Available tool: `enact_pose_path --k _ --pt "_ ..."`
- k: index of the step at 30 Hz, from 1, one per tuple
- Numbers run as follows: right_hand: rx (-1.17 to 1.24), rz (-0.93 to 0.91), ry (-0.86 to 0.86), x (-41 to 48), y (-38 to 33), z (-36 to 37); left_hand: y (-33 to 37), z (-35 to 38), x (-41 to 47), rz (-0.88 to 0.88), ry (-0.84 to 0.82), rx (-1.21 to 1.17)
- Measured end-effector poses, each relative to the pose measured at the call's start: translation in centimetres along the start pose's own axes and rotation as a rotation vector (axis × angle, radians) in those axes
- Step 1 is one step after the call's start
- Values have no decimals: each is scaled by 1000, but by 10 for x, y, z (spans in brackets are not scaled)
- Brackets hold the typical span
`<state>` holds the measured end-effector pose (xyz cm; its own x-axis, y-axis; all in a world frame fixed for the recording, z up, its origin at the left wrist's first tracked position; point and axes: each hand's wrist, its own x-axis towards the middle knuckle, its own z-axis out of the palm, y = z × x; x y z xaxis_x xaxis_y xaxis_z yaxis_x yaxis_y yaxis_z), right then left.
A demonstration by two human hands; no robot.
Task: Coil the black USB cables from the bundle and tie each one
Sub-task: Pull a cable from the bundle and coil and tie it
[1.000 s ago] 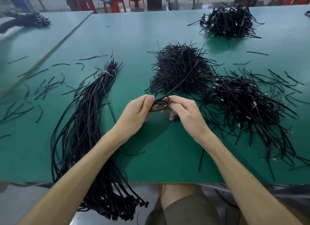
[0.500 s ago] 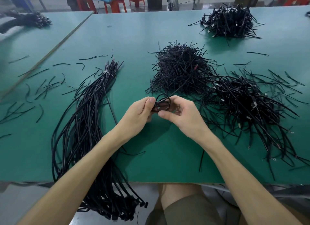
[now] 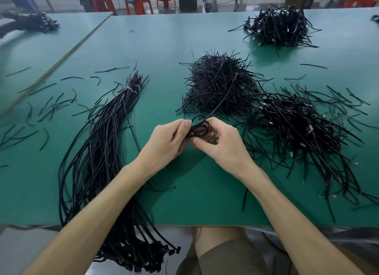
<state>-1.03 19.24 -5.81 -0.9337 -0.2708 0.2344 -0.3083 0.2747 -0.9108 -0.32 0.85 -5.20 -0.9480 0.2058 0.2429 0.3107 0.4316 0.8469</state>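
worktop (image 3: 30, 182): a green surface, by which everything below is carried; a seam is seen at its far left.
loose ties (image 3: 51, 104): short black strips are scattered over the left part, beside the bundle.
cable bundle (image 3: 98, 151): long black cables are laid lengthwise, left of the hands. they are bound by a pale band near the far end, and the connector ends are hung over the near edge.
left hand (image 3: 166, 143): it is held at the middle, above the worktop. its fingers are curled, and the left side of the coil is pinched under the thumb.
coiled cable (image 3: 200, 129): a small black coil is gripped between both hands. a free tail is led up and to the right, over the tie pile.
right hand (image 3: 221, 147): its fingers are curled round the right side of the coil, which is gripped.
tie pile (image 3: 219, 86): a mound of short black ties is heaped just beyond the hands.
far heap (image 3: 281, 28): a mound of black cables is set at the back right, well apart from the hands.
near heap (image 3: 297, 127): coiled black cables with loose ends are piled right of the hands, touching the tie pile.
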Motion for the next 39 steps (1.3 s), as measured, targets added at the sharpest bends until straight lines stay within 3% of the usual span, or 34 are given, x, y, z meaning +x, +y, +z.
enact_pose_path --k 9,15,24,39 --pt "4 4 39 3 4 -1 -1 -1 -1 -5 -5 72" --pt "158 48 82 5 5 -2 -2 -6 -3 202 30 340" --pt "169 60 29 5 4 -3 1 -2 -3 462 142 790" --pt "290 57 -30 5 4 -6 4 -1 -3 353 108 783"
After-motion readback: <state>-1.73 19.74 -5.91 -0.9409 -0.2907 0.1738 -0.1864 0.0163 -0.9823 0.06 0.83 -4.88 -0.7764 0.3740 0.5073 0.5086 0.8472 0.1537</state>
